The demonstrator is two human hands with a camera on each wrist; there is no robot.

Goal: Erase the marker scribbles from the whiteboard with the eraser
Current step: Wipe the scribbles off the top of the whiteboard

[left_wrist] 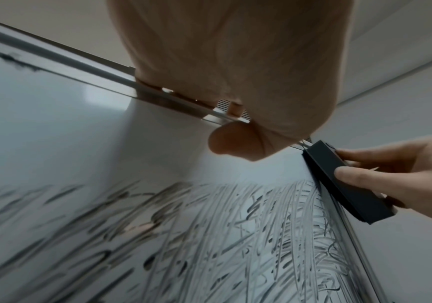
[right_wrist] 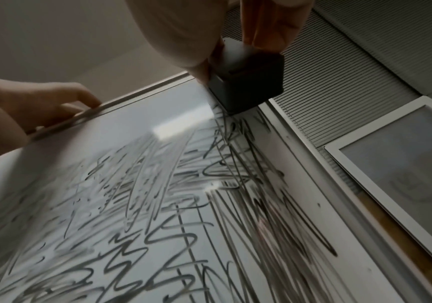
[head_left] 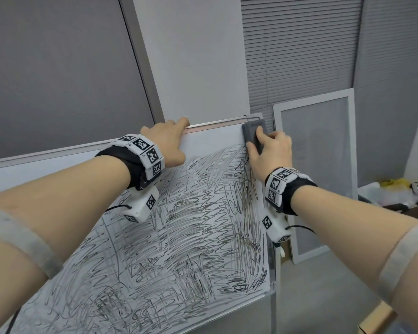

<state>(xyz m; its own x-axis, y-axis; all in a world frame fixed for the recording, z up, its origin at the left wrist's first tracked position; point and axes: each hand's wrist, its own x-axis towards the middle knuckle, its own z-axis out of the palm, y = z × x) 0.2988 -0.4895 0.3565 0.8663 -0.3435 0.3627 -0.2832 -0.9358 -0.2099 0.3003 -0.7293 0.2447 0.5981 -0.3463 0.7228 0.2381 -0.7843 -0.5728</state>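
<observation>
A tilted whiteboard (head_left: pixel 212 141) is covered with dense black marker scribbles (head_left: pixel 184 227), except for a bare white strip along its top. My right hand (head_left: pixel 268 150) grips a dark grey eraser (head_left: pixel 251 135) and presses it flat on the board's top right corner. In the right wrist view the eraser (right_wrist: pixel 246 90) sits just above the scribbles (right_wrist: pixel 158 215). In the left wrist view the eraser (left_wrist: pixel 344 180) lies against the right frame. My left hand (head_left: pixel 169 138) grips the board's top edge, fingers curled over the rail and thumb (left_wrist: pixel 233 141) on the white face.
A framed panel (head_left: pixel 316 169) leans on the wall right of the board, below closed blinds (head_left: pixel 299 49). A cluttered surface (head_left: pixel 396 191) stands at far right. The board's metal stand leg (head_left: pixel 273 304) drops at its right edge. A grey partition (head_left: pixel 58 68) fills the left.
</observation>
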